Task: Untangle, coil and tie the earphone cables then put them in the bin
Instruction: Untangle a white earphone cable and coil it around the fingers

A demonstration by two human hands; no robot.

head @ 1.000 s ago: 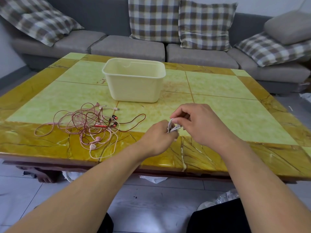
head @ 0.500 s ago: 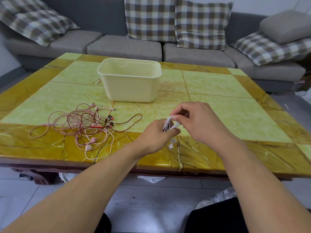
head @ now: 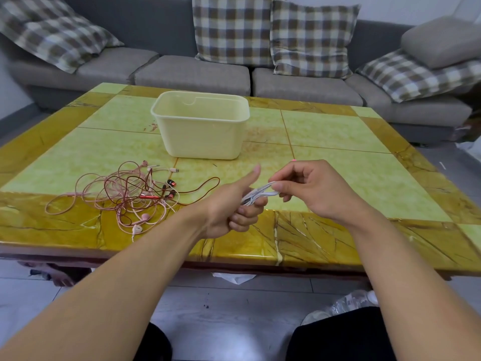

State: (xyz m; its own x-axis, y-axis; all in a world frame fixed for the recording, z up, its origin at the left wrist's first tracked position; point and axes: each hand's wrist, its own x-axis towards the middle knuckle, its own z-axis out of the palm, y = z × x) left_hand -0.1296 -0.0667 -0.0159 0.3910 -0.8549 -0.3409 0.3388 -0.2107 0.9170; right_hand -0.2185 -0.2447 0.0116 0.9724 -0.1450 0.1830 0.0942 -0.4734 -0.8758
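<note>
Two hands are over the near edge of the table (head: pixel 338 131), close to the middle. The left hand (head: pixel 229 207) has its fingers curled round one end of a small white earphone cable bundle (head: pixel 256 195), with the thumb sticking up. The right hand (head: pixel 307 188) pinches the other end of the bundle between thumb and fingertips, and its other fingers are bent. The bundle is held in the air just above the table.

One pale yellow bin (head: pixel 200 123) stands in the middle of the table, nearer the far edge. It has no writing that can be read.

One messy pile of pink and red earphone cables (head: pixel 130 196) lies by the near left side of the table, well apart from the bin. How many cables are in the pile is hard to tell because they cross each other.

Behind the far edge is one grey sofa (head: pixel 192 71). It has four checked cushions (head: pixel 234 29) and one plain grey cushion (head: pixel 440 40)
</note>
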